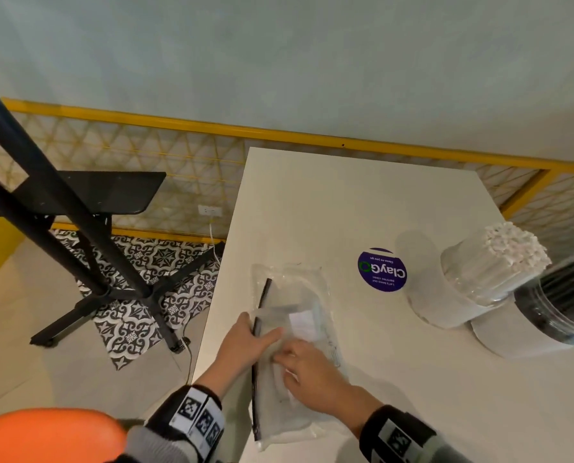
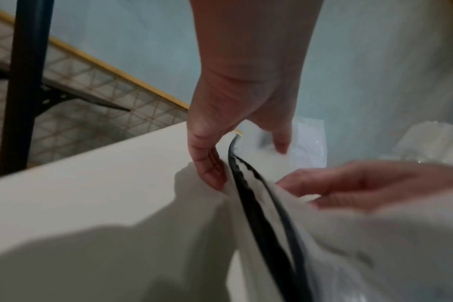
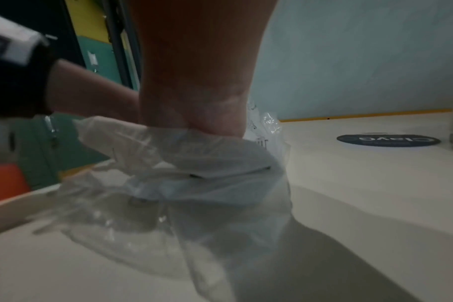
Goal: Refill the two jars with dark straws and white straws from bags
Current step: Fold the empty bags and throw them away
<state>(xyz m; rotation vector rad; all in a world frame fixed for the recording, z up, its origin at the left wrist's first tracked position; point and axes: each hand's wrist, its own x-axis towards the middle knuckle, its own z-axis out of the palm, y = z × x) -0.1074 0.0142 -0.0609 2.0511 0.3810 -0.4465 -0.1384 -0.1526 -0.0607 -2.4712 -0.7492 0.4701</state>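
Two clear plastic bags with black zip strips lie one over the other at the left edge of the white table (image 1: 345, 202). The nearer bag (image 1: 279, 406) looks empty. My left hand (image 1: 258, 331) grips its zip edge (image 2: 248, 196), fingers on one side and thumb on the other. My right hand (image 1: 289, 360) pinches the bag's plastic, which bunches up around the hand in the right wrist view (image 3: 207, 163). At the right stand a jar of white straws (image 1: 486, 279) and a jar of dark straws (image 1: 566, 305), both full to the brim.
A round purple sticker (image 1: 382, 269) lies between the bags and the jars. A black stand with spread legs (image 1: 112, 272) is on the floor left of the table. An orange seat (image 1: 45, 432) is at the bottom left.
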